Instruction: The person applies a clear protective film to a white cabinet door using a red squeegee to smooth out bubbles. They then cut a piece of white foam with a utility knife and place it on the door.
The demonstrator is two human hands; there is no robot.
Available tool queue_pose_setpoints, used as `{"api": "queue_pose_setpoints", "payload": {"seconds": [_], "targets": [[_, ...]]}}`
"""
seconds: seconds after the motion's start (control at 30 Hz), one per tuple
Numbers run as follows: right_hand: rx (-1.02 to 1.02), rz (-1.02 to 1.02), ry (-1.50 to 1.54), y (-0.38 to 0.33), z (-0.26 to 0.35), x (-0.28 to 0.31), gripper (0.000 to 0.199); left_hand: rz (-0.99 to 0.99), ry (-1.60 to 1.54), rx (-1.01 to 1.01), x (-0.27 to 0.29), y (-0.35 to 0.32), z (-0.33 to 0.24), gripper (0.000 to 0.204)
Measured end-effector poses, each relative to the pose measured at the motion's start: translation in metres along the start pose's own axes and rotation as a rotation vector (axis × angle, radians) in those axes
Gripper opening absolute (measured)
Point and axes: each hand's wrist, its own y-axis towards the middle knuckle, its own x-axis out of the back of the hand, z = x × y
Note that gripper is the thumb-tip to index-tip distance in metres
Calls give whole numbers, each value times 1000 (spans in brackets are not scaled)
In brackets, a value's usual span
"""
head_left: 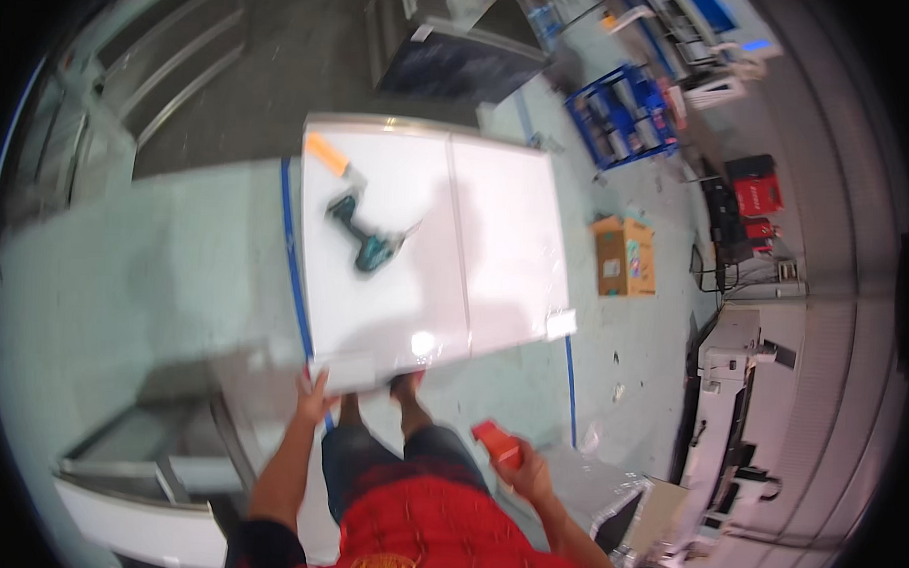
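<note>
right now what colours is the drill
The drill is teal and black; the head view shows it best.

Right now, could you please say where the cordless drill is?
In the head view, the cordless drill lies on the left part of the white surface, just below the orange-handled tool.

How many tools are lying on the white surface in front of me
2: a teal-and-black drill left of centre on the white surface, and an orange-handled tool near its far left corner.
</note>
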Motion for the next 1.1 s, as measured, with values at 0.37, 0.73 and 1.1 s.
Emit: {"api": "queue_pose_setpoints", "payload": {"seconds": [0.37,0.73,1.1], "targets": [[385,146,298,-8,101,-16,85,446,222,492,-96,-148,-27,71],[535,121,276,-49,90,-19,84,698,667,321,-97,-157,-26,43],[482,139,301,-137,34,-48,84,774,510,479,-49,-193,60,35]]}}
